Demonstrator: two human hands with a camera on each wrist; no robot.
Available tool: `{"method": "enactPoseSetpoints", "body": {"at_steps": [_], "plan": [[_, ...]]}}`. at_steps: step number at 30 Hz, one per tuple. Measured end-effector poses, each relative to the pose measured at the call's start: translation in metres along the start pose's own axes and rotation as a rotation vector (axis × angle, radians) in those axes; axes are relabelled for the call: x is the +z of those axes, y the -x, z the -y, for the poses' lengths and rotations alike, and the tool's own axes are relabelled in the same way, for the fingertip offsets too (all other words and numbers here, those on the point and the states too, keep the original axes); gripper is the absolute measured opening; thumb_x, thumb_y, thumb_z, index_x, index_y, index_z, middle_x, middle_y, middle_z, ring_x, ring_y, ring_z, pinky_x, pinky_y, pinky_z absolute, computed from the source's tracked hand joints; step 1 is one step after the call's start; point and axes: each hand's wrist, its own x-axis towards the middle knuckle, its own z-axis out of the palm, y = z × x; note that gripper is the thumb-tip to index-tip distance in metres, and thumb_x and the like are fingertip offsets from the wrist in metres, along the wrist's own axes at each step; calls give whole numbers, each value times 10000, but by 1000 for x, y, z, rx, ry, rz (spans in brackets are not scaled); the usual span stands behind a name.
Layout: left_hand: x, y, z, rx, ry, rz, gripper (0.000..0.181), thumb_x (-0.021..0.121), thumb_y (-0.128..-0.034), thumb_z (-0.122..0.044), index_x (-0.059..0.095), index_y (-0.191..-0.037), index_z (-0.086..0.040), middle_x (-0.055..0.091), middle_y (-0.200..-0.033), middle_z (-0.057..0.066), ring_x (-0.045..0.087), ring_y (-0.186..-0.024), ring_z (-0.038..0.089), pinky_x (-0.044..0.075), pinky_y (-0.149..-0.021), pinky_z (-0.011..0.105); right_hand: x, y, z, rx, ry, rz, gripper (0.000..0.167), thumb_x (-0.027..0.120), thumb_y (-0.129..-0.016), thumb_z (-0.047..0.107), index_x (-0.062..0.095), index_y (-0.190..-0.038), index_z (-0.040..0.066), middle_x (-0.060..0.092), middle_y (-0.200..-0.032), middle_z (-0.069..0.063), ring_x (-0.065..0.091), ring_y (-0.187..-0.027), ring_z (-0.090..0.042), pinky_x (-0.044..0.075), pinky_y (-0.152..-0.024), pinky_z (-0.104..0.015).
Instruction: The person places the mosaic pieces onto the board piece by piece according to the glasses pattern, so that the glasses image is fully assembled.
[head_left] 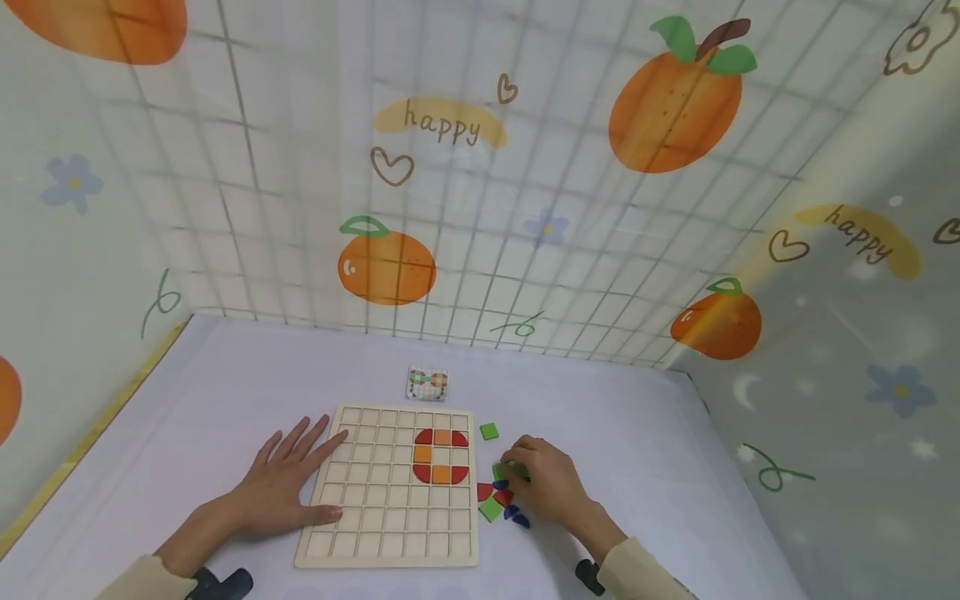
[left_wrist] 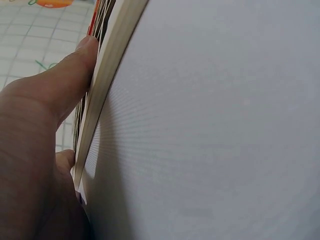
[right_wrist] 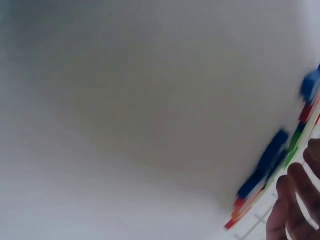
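Note:
A pale wooden grid board (head_left: 382,500) lies on the table. My left hand (head_left: 277,483) is spread at its left side, the thumb and a fingertip resting on the edge; the left wrist view shows the thumb (left_wrist: 75,70) against the board's rim. Toward the board's right, red curved pieces (head_left: 423,474) and orange squares (head_left: 422,453) form a ring in the grid. Right of the board, my right hand (head_left: 547,482) reaches down with bent fingers over a green tile (head_left: 501,472) in a pile. Whether it pinches a piece is hidden.
Beside my right hand lie blue pieces (head_left: 521,521), red pieces (head_left: 485,492) and a green square (head_left: 491,509). Another green square (head_left: 489,431) sits apart, farther back. A small patterned card (head_left: 427,383) lies behind the board. Printed curtains (head_left: 465,192) border the table.

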Motion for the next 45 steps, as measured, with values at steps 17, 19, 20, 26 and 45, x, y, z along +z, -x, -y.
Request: {"method": "enactPoseSetpoints", "body": {"at_steps": [17,19,20,26,45], "plan": [[-3,0,-3,6,10,0,1069,590,-716,-820,325,-1542,-195,150,-1614,172,64,-1460,424,36,-1107,665,-18,7,-23,199,138,7,92,814,-810,245,810,-890,200,622,-753,89,511,-656,-71,472,-547,-210],[-3,0,-3,5,11,2,1072,588,-716,-821,323,-1543,-193,146,-1615,170,60,-1461,422,33,-1108,663,-19,7,-24,206,126,20,109,822,-801,242,808,-897,193,637,-762,79,517,-655,-75,484,-555,-218],[-3,0,-3,4,13,1,1072,590,-715,-820,325,-1543,-191,146,-1615,170,59,-1461,422,31,-1109,663,-19,7,-24,208,120,26,119,824,-796,239,807,-901,187,645,-771,72,523,-658,-79,495,-566,-224],[-3,0,-3,7,8,-3,1074,591,-716,-819,331,-1539,-180,154,-1612,177,68,-1459,426,37,-1107,666,-19,4,-24,192,142,11,151,836,-762,229,795,-895,171,662,-795,52,554,-664,-98,535,-617,-262],[-3,0,-6,-11,4,10,1081,600,-711,-816,343,-1534,-165,158,-1610,181,65,-1458,430,27,-1111,664,1,-29,33,-28,-17,13,134,794,-824,247,788,-945,191,684,-904,106,612,-773,-48,537,-701,-219]]}}
